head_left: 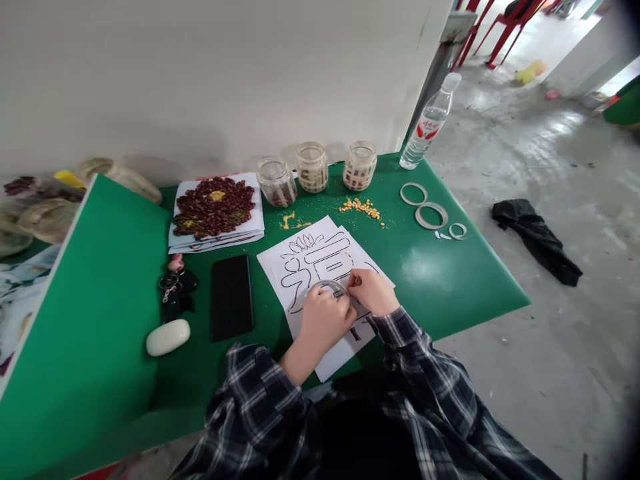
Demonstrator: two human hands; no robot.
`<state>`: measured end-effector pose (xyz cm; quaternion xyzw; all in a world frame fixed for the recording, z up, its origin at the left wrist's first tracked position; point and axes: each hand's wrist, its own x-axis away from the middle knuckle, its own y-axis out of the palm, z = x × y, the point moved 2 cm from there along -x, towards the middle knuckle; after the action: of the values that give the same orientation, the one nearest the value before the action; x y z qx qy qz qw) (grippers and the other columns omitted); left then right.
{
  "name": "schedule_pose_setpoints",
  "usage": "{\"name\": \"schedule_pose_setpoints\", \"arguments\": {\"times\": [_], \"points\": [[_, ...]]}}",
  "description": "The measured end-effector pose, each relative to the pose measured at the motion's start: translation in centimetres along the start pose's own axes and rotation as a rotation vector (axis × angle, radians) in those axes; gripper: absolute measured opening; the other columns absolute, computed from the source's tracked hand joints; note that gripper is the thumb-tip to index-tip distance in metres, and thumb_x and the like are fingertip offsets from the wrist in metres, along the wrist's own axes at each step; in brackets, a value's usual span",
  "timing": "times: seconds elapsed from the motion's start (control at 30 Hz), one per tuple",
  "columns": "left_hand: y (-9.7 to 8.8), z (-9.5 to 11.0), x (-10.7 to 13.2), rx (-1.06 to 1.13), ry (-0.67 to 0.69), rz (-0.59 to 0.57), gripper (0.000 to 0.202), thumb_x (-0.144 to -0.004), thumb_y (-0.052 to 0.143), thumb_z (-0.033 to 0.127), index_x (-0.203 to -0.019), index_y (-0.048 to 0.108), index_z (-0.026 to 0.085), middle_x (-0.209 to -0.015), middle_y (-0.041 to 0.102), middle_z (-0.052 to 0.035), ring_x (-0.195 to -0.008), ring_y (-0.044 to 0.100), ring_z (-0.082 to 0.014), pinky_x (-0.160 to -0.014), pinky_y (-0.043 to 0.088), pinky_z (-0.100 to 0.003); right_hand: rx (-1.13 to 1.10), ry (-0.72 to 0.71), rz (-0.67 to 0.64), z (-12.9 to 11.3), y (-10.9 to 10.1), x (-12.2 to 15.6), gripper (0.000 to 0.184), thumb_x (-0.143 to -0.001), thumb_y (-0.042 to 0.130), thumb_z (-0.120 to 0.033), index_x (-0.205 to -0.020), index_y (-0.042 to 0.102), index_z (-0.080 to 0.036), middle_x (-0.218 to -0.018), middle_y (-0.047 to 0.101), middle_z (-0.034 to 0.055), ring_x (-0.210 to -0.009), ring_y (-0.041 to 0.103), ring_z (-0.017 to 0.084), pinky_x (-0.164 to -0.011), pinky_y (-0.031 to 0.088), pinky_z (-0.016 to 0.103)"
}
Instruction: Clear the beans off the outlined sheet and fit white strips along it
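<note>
My left hand [324, 317] is closed around a roll of clear tape [331, 287], held just above the drawn sheets. Close on its right, my right hand [374, 291] is closed too, thumb and finger pinched at the roll's edge; what lies between the fingertips is too small to make out. Beneath both hands lie overlapping white paper sheets [296, 257] with black line drawings, partly covered by the hands. Beyond the paper, yellow corn kernels [362, 209] and some finer yellow grains [289, 221] are scattered on the green table [420, 287].
Three glass jars [313, 167] line the wall beside stacked papers bearing a dark red bean flower [215, 208]. A water bottle [430, 127] and several tape rolls [431, 215] are on the right. A phone [232, 297], keys [173, 293] and a white case [169, 337] lie left.
</note>
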<state>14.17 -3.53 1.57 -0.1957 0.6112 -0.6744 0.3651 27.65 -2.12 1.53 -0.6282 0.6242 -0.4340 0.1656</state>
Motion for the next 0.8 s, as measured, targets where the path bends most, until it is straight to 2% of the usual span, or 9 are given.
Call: {"name": "schedule_pose_setpoints", "arguments": {"times": [0.1, 0.17, 0.27, 0.33, 0.43, 0.53, 0.67, 0.8], "points": [[-1.0, -1.0, 0.4, -0.006, -0.043, 0.087, 0.033, -0.090, 0.044, 0.027, -0.060, 0.058, 0.020, -0.049, 0.053, -0.0022, -0.056, 0.051, -0.0182, -0.069, 0.033, -0.036, -0.020, -0.002, -0.006, 0.3, -0.1, 0.0, 0.006, -0.069, 0.066, -0.021, -0.065, 0.061, -0.019, -0.061, 0.056, -0.0026, -0.058, 0.047, 0.011, -0.053, 0.026, 0.024], [-1.7, -2.3, 0.8, 0.004, -0.118, 0.128, 0.034, -0.092, 0.043, 0.030, -0.061, 0.056, 0.020, -0.050, 0.051, -0.0011, -0.058, 0.051, -0.0179, -0.070, 0.034, -0.035, -0.062, -0.024, -0.018, 0.8, -0.2, 0.0, 0.012, -0.071, 0.069, -0.029, -0.067, 0.062, -0.019, -0.063, 0.058, -0.0028, -0.059, 0.049, 0.011, -0.053, 0.029, 0.023], [-2.7, -4.2, 1.3, 0.105, -0.227, 0.143, 0.036, -0.095, 0.040, 0.033, -0.063, 0.051, 0.021, -0.054, 0.048, 0.0001, -0.060, 0.050, -0.0169, -0.072, 0.036, -0.034, -0.217, -0.080, -0.030, 1.8, -0.4, 0.1, 0.017, -0.079, 0.063, -0.036, -0.075, 0.064, -0.019, -0.067, 0.061, -0.0019, -0.061, 0.052, 0.011, -0.056, 0.034, 0.024], [-3.2, -4.6, 1.5, 0.225, -0.248, 0.132, 0.035, -0.096, 0.037, 0.033, -0.065, 0.048, 0.021, -0.057, 0.048, 0.0006, -0.063, 0.050, -0.0165, -0.073, 0.036, -0.033, -0.345, -0.115, -0.010, 2.4, -0.6, 0.4, 0.023, -0.085, 0.055, -0.039, -0.082, 0.065, -0.018, -0.070, 0.063, -0.0008, -0.063, 0.054, 0.012, -0.060, 0.039, 0.025], [-3.6, -4.3, 1.4, 0.398, -0.209, 0.079, 0.035, -0.098, 0.032, 0.030, -0.067, 0.045, 0.021, -0.060, 0.048, 0.0009, -0.064, 0.048, -0.0157, -0.074, 0.037, -0.032, -0.475, -0.163, 0.047, 2.3, -0.8, 1.4, 0.028, -0.088, 0.051, -0.041, -0.088, 0.067, -0.017, -0.074, 0.065, 0.0009, -0.069, 0.058, 0.014, -0.067, 0.045, 0.028], [-3.7, -3.7, 1.3, 0.480, -0.156, 0.036, 0.034, -0.097, 0.030, 0.028, -0.068, 0.044, 0.021, -0.063, 0.050, 0.0001, -0.065, 0.048, -0.0157, -0.075, 0.038, -0.032, -0.567, -0.206, 0.056, 1.2, -0.6, 2.8, 0.028, -0.087, 0.054, -0.041, -0.091, 0.068, -0.017, -0.079, 0.068, 0.0026, -0.074, 0.061, 0.015, -0.073, 0.048, 0.029], [-3.6, -3.4, 1.4, 0.535, -0.092, 0.014, 0.033, -0.098, 0.030, 0.030, -0.071, 0.047, 0.021, -0.066, 0.052, -0.0010, -0.069, 0.049, -0.0168, -0.077, 0.038, -0.033, -0.648, -0.240, 0.035, -0.4, -0.3, 3.9, 0.025, -0.085, 0.060, -0.040, -0.094, 0.069, -0.019, -0.087, 0.071, 0.0041, -0.080, 0.064, 0.016, -0.075, 0.051, 0.030], [-3.5, -3.6, 1.5, 0.496, -0.045, 0.010, 0.033, -0.098, 0.030, 0.031, -0.073, 0.050, 0.021, -0.065, 0.052, -0.0009, -0.068, 0.048, -0.0170, -0.078, 0.038, -0.034, -0.680, -0.240, 0.058, -0.8, -0.1, 3.9, 0.019, -0.081, 0.065, -0.037, -0.086, 0.068, -0.019, -0.080, 0.070, 0.0024, -0.075, 0.063, 0.016, -0.073, 0.051, 0.030]]}}
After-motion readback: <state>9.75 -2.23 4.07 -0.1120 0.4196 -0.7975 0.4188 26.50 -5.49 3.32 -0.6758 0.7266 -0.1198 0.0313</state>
